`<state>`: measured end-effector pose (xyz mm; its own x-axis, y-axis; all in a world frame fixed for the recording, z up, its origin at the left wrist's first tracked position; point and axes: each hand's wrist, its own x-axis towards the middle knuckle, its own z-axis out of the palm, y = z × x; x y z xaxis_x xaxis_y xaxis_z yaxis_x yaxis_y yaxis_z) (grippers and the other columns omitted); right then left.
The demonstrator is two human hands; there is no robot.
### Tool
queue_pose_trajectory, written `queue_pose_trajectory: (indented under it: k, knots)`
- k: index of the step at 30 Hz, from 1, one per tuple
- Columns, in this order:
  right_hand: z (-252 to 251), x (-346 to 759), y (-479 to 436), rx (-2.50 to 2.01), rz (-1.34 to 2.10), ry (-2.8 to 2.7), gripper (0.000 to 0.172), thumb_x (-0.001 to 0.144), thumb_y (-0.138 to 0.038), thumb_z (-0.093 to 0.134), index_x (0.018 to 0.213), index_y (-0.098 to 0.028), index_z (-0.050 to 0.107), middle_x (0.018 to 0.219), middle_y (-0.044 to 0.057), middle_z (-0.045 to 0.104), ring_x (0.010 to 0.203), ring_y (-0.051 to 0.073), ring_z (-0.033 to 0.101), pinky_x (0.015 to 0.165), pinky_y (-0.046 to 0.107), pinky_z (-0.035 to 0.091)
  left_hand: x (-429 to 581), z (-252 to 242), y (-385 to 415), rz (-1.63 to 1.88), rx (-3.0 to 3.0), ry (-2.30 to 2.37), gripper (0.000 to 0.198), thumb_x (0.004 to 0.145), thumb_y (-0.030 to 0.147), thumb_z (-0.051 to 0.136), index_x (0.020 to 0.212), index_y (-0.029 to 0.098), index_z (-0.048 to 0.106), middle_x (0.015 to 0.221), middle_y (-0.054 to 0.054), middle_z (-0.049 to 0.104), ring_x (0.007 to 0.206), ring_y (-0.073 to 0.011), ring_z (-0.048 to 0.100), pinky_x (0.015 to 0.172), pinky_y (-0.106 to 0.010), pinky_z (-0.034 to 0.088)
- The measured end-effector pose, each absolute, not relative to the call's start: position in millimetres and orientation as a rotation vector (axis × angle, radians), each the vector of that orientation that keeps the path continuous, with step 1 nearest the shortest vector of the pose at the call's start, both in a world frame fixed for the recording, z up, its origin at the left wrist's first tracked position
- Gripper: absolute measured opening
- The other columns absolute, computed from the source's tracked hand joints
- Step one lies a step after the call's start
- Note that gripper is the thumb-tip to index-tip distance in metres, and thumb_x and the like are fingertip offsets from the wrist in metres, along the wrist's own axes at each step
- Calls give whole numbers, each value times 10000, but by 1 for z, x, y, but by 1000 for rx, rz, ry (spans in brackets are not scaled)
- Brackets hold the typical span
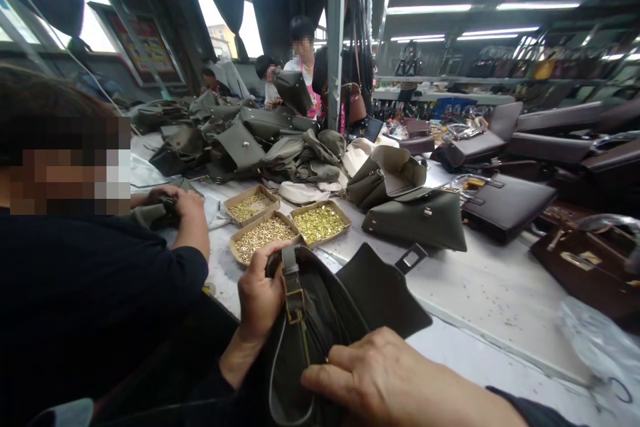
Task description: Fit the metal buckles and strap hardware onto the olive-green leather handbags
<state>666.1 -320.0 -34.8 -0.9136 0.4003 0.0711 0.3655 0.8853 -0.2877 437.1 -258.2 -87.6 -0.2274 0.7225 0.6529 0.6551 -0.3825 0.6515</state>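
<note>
A dark olive handbag (330, 293) is held at the table's near edge, its flap spread to the right and a strap with a gold buckle (295, 305) on its left side. My left hand (263, 290) grips the bag's upper left edge beside the strap, fingers wrapped round it. Lower down, my right hand (367, 373) lies across the bag's near side, its index finger reaching toward the strap below the buckle; its other fingers are curled, and what they hold, if anything, is hidden.
Three cardboard trays of small gold metal pieces (265, 237) stand beyond the bag. Olive bags (420, 217) and a pile of them (240, 143) lie farther back, brown bags (507, 203) at right. A person (100, 267) works close on the left; others stand behind.
</note>
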Motion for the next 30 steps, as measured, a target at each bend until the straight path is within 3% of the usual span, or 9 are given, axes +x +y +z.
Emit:
queue_pose_trajectory:
  k: [3, 6, 9, 13, 16, 19, 25, 28, 30]
  knots:
    - [6, 677, -311, -660, 445, -2915, 124, 935, -173, 662, 1000, -260, 600, 818, -50, 688, 674, 135, 623, 576, 299, 403, 419, -67, -254, 1700, 1831, 1782, 210, 907, 283, 633, 1083, 194, 706, 1094, -62, 779, 1020, -211, 740, 941, -334, 588]
    - [38, 689, -300, -702, 287, -2839, 186, 925, -73, 604, 892, -256, 605, 827, -16, 691, 769, 168, 612, 704, 324, 428, 397, -49, -253, 1663, 1750, 1795, 222, 837, 274, 665, 1036, 196, 723, 1121, -68, 778, 1081, -249, 724, 1006, -387, 564]
    - [37, 697, -286, -819, -28, -2754, 216, 922, -46, 607, 889, -258, 635, 1012, 24, 701, 946, 219, 605, 787, 362, 425, 383, -43, -264, 1587, 1749, 1798, 183, 796, 275, 680, 959, 201, 714, 1120, -68, 775, 1089, -270, 722, 1040, -420, 548]
    - [3, 704, -271, -1048, -324, -2710, 211, 901, -61, 661, 955, -264, 679, 997, 50, 669, 847, 233, 597, 681, 355, 377, 387, -59, -296, 1395, 1872, 1710, 233, 847, 281, 651, 1066, 208, 685, 1159, -79, 751, 1025, -238, 735, 811, -303, 632]
    - [-21, 711, -272, -1184, -224, -2765, 333, 919, -15, 580, 1099, -282, 663, 824, 10, 602, 658, 182, 559, 578, 325, 293, 396, -74, -316, 1246, 2034, 1635, 253, 874, 293, 651, 1115, 228, 693, 1130, -61, 754, 877, -193, 746, 661, -237, 622]
    - [-33, 718, -284, -1239, 31, -2765, 430, 916, 11, 476, 1199, -288, 600, 871, 0, 580, 635, 164, 566, 545, 313, 272, 397, -79, -324, 1178, 2115, 1578, 142, 889, 324, 668, 982, 233, 726, 941, -15, 779, 729, -157, 735, 620, -206, 604]
    - [-45, 733, -319, -1360, 562, -2385, 275, 946, -199, 508, 1206, -277, 551, 1009, 22, 587, 759, 191, 624, 691, 322, 457, 389, -80, -310, 1226, 1974, 1543, 218, 893, 373, 659, 781, 215, 756, 675, 6, 742, 575, -144, 709, 548, -184, 582]
    - [-60, 739, -330, -1432, 591, -2127, 262, 956, -416, 605, 1162, -264, 550, 1142, 61, 590, 817, 199, 641, 722, 331, 492, 388, -86, -289, 1432, 1685, 1609, 242, 870, 398, 684, 1005, 203, 734, 888, -43, 779, 755, -183, 761, 688, -239, 634]
    - [-71, 743, -330, -1436, 575, -1996, 170, 1001, -372, 537, 1127, -259, 557, 1156, 68, 599, 852, 193, 648, 744, 324, 496, 388, -92, -273, 1436, 1609, 1538, 455, 827, 409, 728, 1224, 201, 643, 1143, -106, 748, 1017, -248, 749, 857, -329, 638]
